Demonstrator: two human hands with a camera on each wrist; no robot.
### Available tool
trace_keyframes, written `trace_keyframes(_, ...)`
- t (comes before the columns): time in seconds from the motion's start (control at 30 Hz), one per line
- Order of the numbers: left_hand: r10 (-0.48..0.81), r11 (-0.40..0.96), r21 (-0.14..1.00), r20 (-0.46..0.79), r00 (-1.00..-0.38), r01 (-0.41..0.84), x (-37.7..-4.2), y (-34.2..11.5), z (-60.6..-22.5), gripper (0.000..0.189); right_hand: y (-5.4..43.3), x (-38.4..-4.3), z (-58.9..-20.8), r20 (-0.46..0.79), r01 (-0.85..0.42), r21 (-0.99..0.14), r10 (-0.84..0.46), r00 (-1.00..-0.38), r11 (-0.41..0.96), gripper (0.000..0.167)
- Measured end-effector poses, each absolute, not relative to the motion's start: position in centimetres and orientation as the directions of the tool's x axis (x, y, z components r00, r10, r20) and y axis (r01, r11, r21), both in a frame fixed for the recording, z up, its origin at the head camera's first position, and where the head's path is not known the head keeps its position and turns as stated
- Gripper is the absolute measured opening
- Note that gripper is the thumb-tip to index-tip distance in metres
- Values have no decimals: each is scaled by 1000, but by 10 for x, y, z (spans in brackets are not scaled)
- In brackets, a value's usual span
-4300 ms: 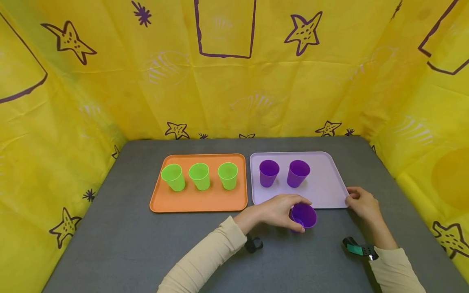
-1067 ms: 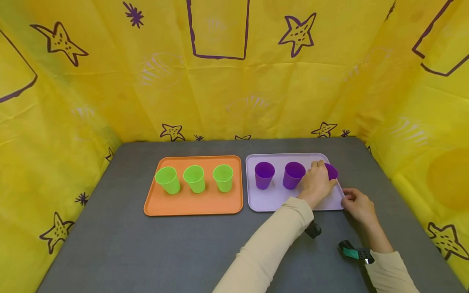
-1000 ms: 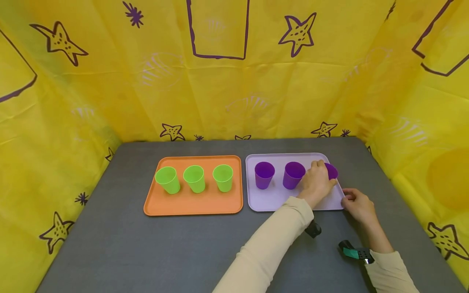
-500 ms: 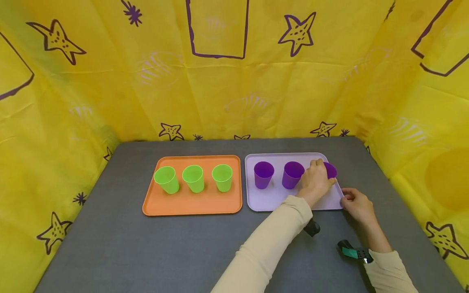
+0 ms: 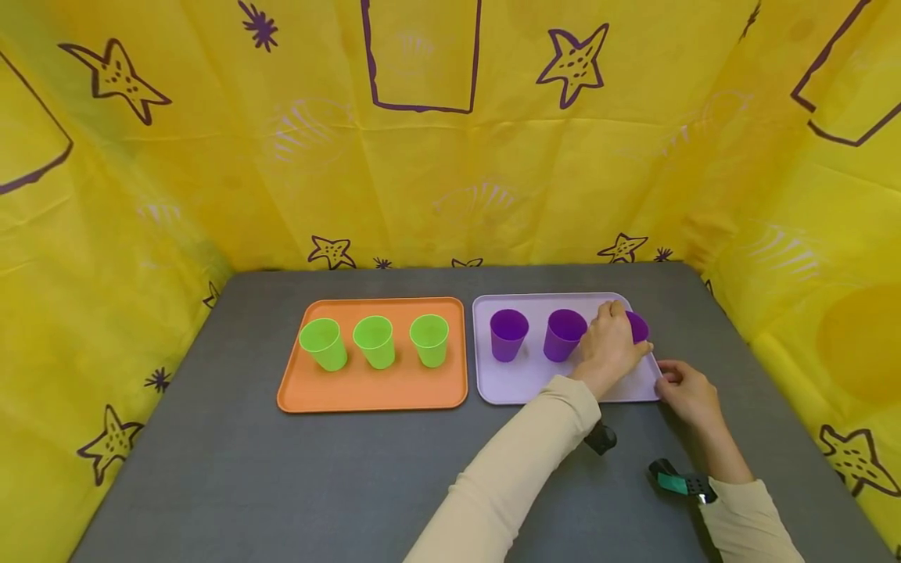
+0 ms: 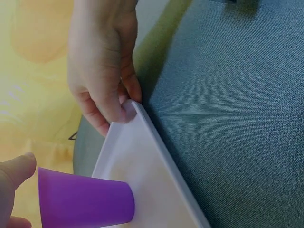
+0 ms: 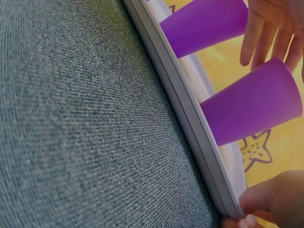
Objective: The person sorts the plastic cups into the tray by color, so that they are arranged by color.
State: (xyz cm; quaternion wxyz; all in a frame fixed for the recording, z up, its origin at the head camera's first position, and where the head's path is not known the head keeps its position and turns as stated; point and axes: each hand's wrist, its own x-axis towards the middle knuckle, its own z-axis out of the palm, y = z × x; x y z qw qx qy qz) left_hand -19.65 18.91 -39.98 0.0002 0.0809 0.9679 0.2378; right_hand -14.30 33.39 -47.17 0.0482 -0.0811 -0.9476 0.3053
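Observation:
A purple cup [image 5: 638,327] stands upright at the right end of the lilac tray [image 5: 517,389], partly hidden behind my left hand [image 5: 607,344]. That hand's fingers are loosely spread around the rim, and in the left wrist view the thumb [image 6: 19,169] shows a gap from the cup [image 6: 88,202]. Seen from the right wrist, the left fingers [image 7: 266,40] hang fairly straight beside the cup [image 7: 256,104]. My right hand [image 5: 693,395] pinches the tray's near right corner between thumb and fingers. Two more purple cups [image 5: 509,336] [image 5: 564,336] stand in line to the left.
Left of the lilac tray lies an orange tray [image 5: 373,395] bearing three upright green cups [image 5: 324,344] [image 5: 375,342] [image 5: 430,341]. Both trays lie on a dark grey table [image 5: 317,485]. A yellow patterned cloth [image 5: 422,188] encloses the back and sides.
My left hand has carried the third purple cup from in front of the lilac tray onto its right end. Lately its thumb has eased outward. The right hand has kept to the tray corner.

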Motion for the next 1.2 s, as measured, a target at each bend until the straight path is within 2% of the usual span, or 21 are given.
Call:
trace_keyframes(0.27, 171, 873, 452, 66, -983, 183, -192, 184, -387, 74, 334, -143, -471, 67, 104, -582, 176, -982, 806, 34)
trace_keyframes(0.5, 271, 828, 479, 115, -956, 292, -186, 165, -380, 73, 333, -143, -472, 69, 101, -579, 172, -983, 809, 34)
trace_keyframes(0.83, 522, 672, 472, 246, -817, 571, -173, 116, -377, 67, 332, -143, -468, 22, 129, -581, 173, -985, 804, 36)
trace_keyframes(1.2, 629, 619, 383, 282, -725, 686, -150, 51, -379, 66, 334, -142, -466, -19, 134, -575, 151, -988, 807, 37)
